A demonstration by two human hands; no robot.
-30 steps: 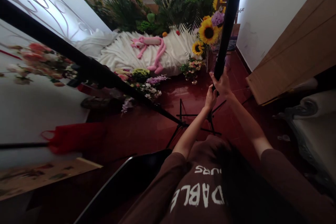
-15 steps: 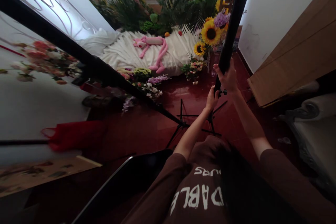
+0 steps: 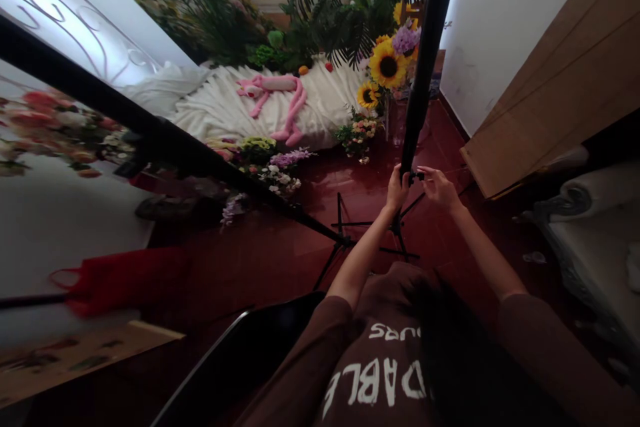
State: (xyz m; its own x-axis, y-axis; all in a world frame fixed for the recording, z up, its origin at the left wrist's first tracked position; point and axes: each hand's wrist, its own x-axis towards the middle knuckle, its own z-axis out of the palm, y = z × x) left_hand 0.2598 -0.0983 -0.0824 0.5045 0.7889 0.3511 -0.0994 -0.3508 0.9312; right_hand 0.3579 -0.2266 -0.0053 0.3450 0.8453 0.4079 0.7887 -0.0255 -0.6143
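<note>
A black stand pole [image 3: 419,80] rises from a tripod base on the red floor, right of centre. My left hand [image 3: 397,191] is wrapped round the pole's lower part, just above the legs. My right hand [image 3: 439,188] is at the small black knob [image 3: 415,177] on the pole's right side, its thumb and fingertips pinched on it. A second black pole [image 3: 200,153] slants across the left half, its foot near the first stand's legs.
A white-draped bed [image 3: 200,113] holds a pink plush toy [image 3: 280,83]. Sunflowers [image 3: 389,67] stand by the pole. Brown boards [image 3: 540,80] lean at the right, above a pale sofa [image 3: 600,240]. A red bag [image 3: 120,277] is at the left.
My right hand has let go of the pole and moved down to the knob. My left hand stays on the pole. The view has shifted slightly to the right.
</note>
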